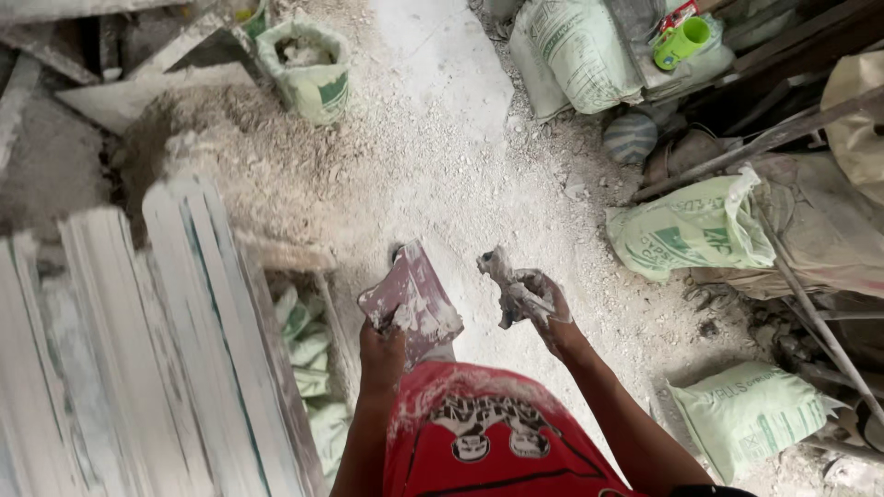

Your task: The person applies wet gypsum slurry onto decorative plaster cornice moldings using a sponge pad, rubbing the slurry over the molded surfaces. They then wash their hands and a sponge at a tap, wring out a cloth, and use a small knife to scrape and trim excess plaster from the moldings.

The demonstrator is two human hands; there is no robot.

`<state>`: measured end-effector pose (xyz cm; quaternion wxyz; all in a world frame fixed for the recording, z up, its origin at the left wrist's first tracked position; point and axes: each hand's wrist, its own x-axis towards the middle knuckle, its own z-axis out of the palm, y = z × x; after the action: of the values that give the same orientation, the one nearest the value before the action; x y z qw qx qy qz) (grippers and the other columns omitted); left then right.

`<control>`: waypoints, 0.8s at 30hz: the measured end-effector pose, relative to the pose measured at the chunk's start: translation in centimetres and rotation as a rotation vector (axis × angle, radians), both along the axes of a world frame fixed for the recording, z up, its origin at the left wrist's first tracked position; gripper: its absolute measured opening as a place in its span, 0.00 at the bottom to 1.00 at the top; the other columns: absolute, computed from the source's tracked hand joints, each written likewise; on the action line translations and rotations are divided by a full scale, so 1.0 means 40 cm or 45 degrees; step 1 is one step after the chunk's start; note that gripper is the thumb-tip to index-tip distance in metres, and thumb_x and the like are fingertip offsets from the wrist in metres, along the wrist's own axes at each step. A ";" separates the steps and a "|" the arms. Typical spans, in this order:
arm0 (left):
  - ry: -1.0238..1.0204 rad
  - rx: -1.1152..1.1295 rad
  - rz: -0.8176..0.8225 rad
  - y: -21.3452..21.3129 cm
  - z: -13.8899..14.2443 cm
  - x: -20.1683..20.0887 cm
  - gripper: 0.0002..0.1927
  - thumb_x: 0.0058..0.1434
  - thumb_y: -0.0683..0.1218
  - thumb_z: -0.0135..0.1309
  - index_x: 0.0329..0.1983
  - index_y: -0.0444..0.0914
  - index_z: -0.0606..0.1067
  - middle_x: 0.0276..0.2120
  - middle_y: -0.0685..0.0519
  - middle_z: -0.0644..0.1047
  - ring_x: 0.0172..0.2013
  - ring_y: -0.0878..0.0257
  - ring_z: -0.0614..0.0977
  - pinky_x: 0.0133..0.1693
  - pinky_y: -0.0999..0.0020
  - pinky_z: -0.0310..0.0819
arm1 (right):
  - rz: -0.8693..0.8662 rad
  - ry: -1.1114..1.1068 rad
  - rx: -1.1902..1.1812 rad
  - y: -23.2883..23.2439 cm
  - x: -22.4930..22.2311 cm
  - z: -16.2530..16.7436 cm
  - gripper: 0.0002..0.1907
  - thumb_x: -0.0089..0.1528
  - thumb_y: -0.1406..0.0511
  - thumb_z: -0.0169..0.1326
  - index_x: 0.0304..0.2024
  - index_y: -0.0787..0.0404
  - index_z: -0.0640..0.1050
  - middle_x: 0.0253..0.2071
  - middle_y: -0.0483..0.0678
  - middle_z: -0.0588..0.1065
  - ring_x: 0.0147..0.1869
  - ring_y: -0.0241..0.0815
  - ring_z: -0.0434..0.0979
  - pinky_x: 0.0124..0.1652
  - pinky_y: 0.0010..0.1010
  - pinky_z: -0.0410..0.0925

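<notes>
My left hand [381,347] grips a flat reddish trowel plate [412,294] smeared with white plaster, held tilted in front of my red shirt. To its right, my right hand [550,311] is coated in white plaster and closed around a narrow plaster-caked scraper tool [505,281] that points up and left. The two tools are a short gap apart. Below both lies a dusty floor covered in white powder.
White plaster mouldings [138,350] are stacked at the left. An open sack of powder [308,64] stands at the top. Pale green sacks lie at the top right [575,51], right [691,230] and lower right [750,414]. A green cup [683,41] sits on a sack.
</notes>
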<state>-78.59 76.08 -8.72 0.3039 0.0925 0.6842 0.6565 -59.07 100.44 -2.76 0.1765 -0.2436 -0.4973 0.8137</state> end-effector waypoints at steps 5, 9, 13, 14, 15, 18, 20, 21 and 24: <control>-0.240 -0.211 -0.051 0.236 0.101 -0.362 0.17 0.62 0.39 0.52 0.55 0.34 0.73 0.32 0.54 0.75 0.25 0.70 0.71 0.24 0.71 0.64 | -0.120 0.037 -0.087 0.172 -0.288 -0.008 0.27 0.65 0.61 0.60 0.61 0.66 0.68 0.48 0.51 0.75 0.50 0.41 0.77 0.46 0.34 0.74; -0.262 -0.274 -0.243 0.482 0.210 -0.654 0.18 0.63 0.38 0.49 0.57 0.36 0.75 0.30 0.51 0.74 0.24 0.66 0.70 0.25 0.69 0.64 | -0.111 0.038 -0.053 0.337 -0.501 0.035 0.28 0.62 0.63 0.61 0.61 0.64 0.67 0.51 0.48 0.74 0.54 0.39 0.77 0.50 0.33 0.74; -0.030 -0.073 -0.332 0.714 0.256 -0.892 0.15 0.61 0.37 0.49 0.51 0.32 0.76 0.37 0.53 0.79 0.33 0.70 0.77 0.35 0.72 0.75 | -0.233 -0.063 -0.086 0.512 -0.718 0.038 0.24 0.63 0.64 0.59 0.60 0.64 0.70 0.47 0.48 0.75 0.48 0.38 0.77 0.43 0.30 0.72; -0.009 -0.019 -0.346 0.777 0.256 -0.948 0.16 0.61 0.36 0.48 0.51 0.32 0.75 0.38 0.53 0.80 0.35 0.70 0.78 0.37 0.73 0.77 | -0.237 -0.097 -0.085 0.567 -0.777 0.028 0.23 0.63 0.64 0.59 0.58 0.64 0.71 0.45 0.48 0.76 0.46 0.39 0.78 0.41 0.30 0.72; 0.004 0.000 -0.363 0.842 0.250 -1.002 0.16 0.61 0.36 0.48 0.52 0.32 0.76 0.39 0.52 0.81 0.36 0.69 0.79 0.38 0.72 0.77 | -0.249 -0.152 -0.100 0.627 -0.838 0.012 0.21 0.64 0.64 0.58 0.57 0.65 0.71 0.43 0.48 0.76 0.44 0.39 0.78 0.40 0.30 0.72; -0.114 -0.051 -0.359 1.029 0.224 -1.153 0.15 0.63 0.38 0.49 0.53 0.30 0.75 0.40 0.50 0.81 0.37 0.67 0.81 0.39 0.70 0.80 | -0.242 -0.216 -0.121 0.814 -1.021 -0.037 0.18 0.65 0.66 0.58 0.55 0.66 0.73 0.41 0.47 0.76 0.42 0.37 0.76 0.39 0.28 0.71; -0.416 -0.213 -0.274 1.138 0.215 -1.243 0.15 0.64 0.39 0.49 0.53 0.29 0.72 0.39 0.49 0.81 0.37 0.65 0.84 0.38 0.68 0.83 | -0.176 -0.120 -0.115 0.946 -1.152 -0.051 0.17 0.67 0.69 0.59 0.57 0.67 0.73 0.43 0.45 0.74 0.43 0.34 0.74 0.41 0.24 0.69; -0.404 -0.165 -0.251 1.183 0.216 -1.277 0.17 0.63 0.38 0.48 0.56 0.31 0.72 0.40 0.49 0.80 0.36 0.66 0.82 0.38 0.69 0.81 | -0.090 -0.205 -0.097 1.010 -1.206 -0.042 0.16 0.67 0.69 0.59 0.55 0.67 0.73 0.41 0.46 0.74 0.42 0.34 0.73 0.40 0.25 0.69; -0.359 -0.050 -0.214 1.364 0.220 -1.466 0.22 0.61 0.38 0.48 0.59 0.34 0.72 0.41 0.50 0.80 0.35 0.66 0.80 0.36 0.69 0.80 | 0.177 -0.330 0.190 1.249 -1.460 -0.003 0.17 0.64 0.69 0.59 0.54 0.67 0.72 0.40 0.47 0.76 0.41 0.34 0.75 0.39 0.25 0.70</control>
<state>-137.22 130.66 0.07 0.4527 0.0505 0.6372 0.6217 -117.46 150.41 -2.89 0.0717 -0.2978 -0.5905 0.7466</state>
